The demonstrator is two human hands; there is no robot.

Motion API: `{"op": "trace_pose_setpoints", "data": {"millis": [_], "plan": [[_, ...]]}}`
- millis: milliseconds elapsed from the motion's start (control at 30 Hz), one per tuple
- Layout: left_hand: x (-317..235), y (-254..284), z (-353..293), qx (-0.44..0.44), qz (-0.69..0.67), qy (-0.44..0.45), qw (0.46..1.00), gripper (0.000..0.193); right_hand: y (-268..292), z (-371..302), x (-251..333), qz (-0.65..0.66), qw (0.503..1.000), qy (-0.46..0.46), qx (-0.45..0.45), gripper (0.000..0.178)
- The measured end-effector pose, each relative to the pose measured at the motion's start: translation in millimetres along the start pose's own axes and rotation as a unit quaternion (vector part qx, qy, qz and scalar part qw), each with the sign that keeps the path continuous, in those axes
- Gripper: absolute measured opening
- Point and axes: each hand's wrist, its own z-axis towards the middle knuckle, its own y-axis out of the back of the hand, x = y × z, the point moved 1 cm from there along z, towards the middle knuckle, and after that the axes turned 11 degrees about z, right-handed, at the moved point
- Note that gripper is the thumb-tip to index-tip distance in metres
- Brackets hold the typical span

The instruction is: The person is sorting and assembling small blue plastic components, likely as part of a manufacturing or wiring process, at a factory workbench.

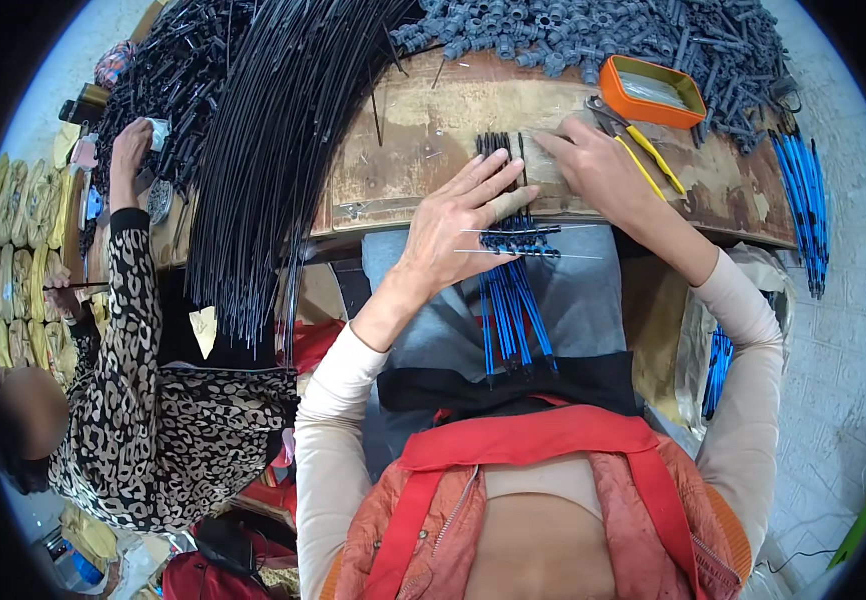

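Note:
At the table's front edge my left hand [453, 220] lies over a bundle of thin rods, its fingers long across them and one finger wrapped in beige tape. The rods' black ends [493, 145] rest on the table, and their blue lengths [513, 315] hang over my lap. Short black pieces with thin pale wires [538, 240] lie crosswise on the rods, between the taped finger and the thumb side. My right hand [593, 165] hovers just right of the rods, fingers apart and pointing left, nothing visible in them. Yellow-handled pliers [658, 160] lie beside it.
Long black rods [273, 130] spread over the table's left. Grey fittings [543, 30] are heaped at the back, near an orange box [653, 90] of thin clear pieces. Blue rods [801, 210] hang at the right edge. A co-worker in a patterned sleeve [131, 290] sits at left.

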Motion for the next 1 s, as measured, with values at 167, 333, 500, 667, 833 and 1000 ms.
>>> {"op": "trace_pose_setpoints", "data": {"millis": [167, 333, 500, 667, 833, 1000], "plan": [[1.3, -0.4, -0.8, 0.022, 0.020, -0.002, 1.000, 0.069, -7.5, 1.8, -5.8, -0.013, 1.000, 0.010, 0.004, 0.040], [1.7, -0.5, 1.5, 0.013, 0.002, -0.002, 1.000, 0.069, -6.8, 11.2, -5.5, -0.003, 0.997, 0.072, -0.004, 0.038], [1.0, -0.6, 1.6, 0.005, 0.004, -0.005, 1.000, 0.074, -8.7, 15.4, -18.2, 0.010, 0.994, 0.104, 0.001, 0.036], [1.7, -2.9, -1.2, -0.009, 0.007, -0.003, 1.000, 0.075, -12.7, 15.8, -14.4, 0.006, 0.996, 0.082, 0.018, 0.034], [1.7, -2.9, -1.6, 0.000, -0.013, 0.005, 1.000, 0.075, -13.4, 20.4, -18.0, 0.027, 0.994, 0.108, 0.017, 0.028], [-0.5, -3.7, -0.1, -0.011, 0.002, 0.007, 1.000, 0.076, -18.3, 32.2, -23.7, 0.044, 0.990, 0.132, 0.017, 0.024]]}}
